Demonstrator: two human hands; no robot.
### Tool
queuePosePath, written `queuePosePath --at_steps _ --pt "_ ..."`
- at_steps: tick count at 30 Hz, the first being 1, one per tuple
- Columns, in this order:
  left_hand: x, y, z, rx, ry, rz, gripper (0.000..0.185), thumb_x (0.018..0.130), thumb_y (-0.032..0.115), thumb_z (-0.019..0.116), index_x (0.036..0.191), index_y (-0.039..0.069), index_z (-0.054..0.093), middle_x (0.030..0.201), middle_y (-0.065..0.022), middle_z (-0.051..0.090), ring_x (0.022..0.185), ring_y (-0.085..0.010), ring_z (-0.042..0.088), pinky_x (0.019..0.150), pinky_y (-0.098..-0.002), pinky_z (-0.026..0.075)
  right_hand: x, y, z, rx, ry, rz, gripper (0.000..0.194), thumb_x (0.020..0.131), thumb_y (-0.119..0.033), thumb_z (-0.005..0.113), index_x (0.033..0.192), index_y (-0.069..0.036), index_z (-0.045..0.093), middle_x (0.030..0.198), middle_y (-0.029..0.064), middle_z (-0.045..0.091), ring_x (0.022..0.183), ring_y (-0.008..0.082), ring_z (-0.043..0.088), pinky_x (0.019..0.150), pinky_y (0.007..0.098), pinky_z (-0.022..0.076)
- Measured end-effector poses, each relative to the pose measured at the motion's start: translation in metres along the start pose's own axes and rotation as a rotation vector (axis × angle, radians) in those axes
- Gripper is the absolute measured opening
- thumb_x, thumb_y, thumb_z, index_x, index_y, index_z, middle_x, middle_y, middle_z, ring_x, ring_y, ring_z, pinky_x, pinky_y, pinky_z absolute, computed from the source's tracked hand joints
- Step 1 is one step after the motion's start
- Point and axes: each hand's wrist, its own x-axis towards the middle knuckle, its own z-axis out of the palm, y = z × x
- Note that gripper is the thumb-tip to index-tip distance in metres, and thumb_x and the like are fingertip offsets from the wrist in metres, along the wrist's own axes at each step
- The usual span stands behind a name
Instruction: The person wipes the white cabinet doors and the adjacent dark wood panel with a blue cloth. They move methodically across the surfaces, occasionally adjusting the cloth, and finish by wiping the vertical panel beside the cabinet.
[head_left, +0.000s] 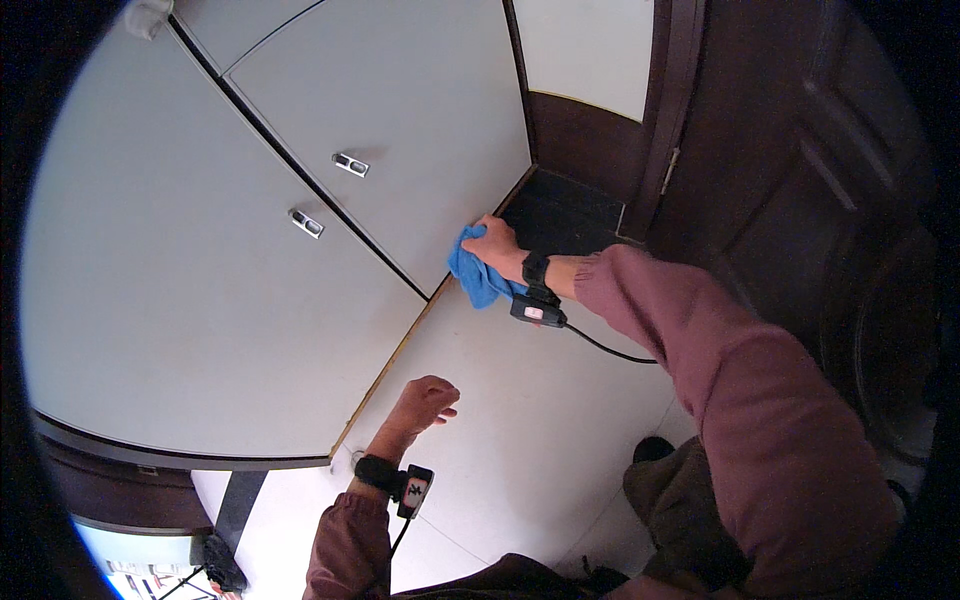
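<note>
Low down, where the white cabinet door (442, 135) meets the floor, my right hand (496, 244) grips a blue cloth (476, 274). The cloth lies bunched against the door's bottom edge, partly hidden under the hand. My left hand (426, 405) hangs over the pale tiled floor (540, 397), fingers curled, and no object shows in it. Each wrist has a black strap with a small cabled device. A second cabinet door (187, 262) stands beside the first; both have recessed metal handles (350, 164).
A dark panelled door (765, 187) with a hinged frame rises at the right. Dark flooring (566, 214) fills the corner by the cabinet. My bent leg (682, 502) is at lower right. A black bag-like item (219, 562) lies at lower left.
</note>
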Motion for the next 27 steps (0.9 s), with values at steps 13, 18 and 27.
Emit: queuePosePath --at_steps 13,18,27 --pt "-0.009 0.000 0.002 -0.005 0.028 0.014 0.027 0.097 0.026 0.064 0.110 0.002 0.064 0.102 -0.0092 0.072 0.090 -0.0225 0.072 0.075 -0.0361 0.057 0.000 0.000 0.005 -0.153 0.066 -0.262 0.030 0.074 -0.018 0.074 0.096 0.001 0.063 0.095 0.0246 0.067 0.092 0.0434 0.065 0.081 0.0475 0.0534" --pt "-0.011 0.001 0.003 -0.039 0.047 0.060 0.027 0.094 0.023 0.066 0.105 -0.002 0.065 0.093 -0.0092 0.070 0.081 -0.0201 0.072 0.068 -0.0323 0.058 0.000 0.002 0.007 -0.126 0.017 -0.326 0.032 0.075 -0.018 0.073 0.098 0.001 0.063 0.098 0.0246 0.068 0.096 0.0434 0.065 0.084 0.0485 0.0532" --pt "-0.006 -0.005 0.004 -0.001 0.032 0.045 0.028 0.098 0.027 0.064 0.109 0.001 0.065 0.104 -0.0099 0.072 0.089 -0.0228 0.073 0.073 -0.0357 0.058 0.009 0.000 0.001 -0.171 0.054 -0.239 0.034 0.075 -0.021 0.075 0.100 0.000 0.066 0.098 0.0233 0.069 0.097 0.0421 0.066 0.085 0.0464 0.0548"
